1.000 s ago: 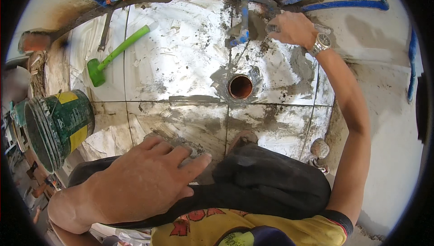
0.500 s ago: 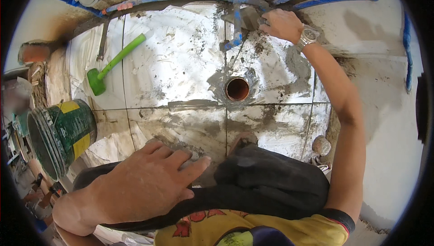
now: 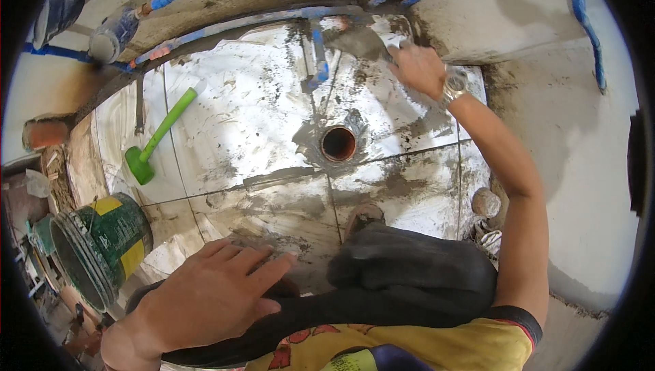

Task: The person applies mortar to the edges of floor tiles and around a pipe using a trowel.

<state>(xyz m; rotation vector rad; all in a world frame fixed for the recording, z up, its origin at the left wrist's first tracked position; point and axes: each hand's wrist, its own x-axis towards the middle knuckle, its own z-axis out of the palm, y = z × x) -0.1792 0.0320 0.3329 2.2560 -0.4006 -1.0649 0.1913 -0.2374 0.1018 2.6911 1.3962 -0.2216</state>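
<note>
In the head view, the person's right hand (image 3: 419, 69), with a metal-banded watch (image 3: 456, 82) at its wrist, reaches out toward the far edge of the floor. Its fingers are closed around what looks like the handle of a trowel (image 3: 361, 42), mostly hidden by the hand. The grey blade points leftward, low over the far tiles and just right of a short blue pipe (image 3: 318, 47); whether it touches the surface is unclear.

The left hand (image 3: 211, 292) is open and holds nothing, palm down with fingers slightly spread, above the dark trousers (image 3: 416, 262); contact with them cannot be told.

Between the hands, a round drain opening (image 3: 339, 144) sits in the white, mortar-smeared tiles (image 3: 252, 112). A green mallet (image 3: 162, 129) lies to the left, with a green bucket (image 3: 112, 234) nearer the person. A rounded stone (image 3: 486, 202) lies at the right.
</note>
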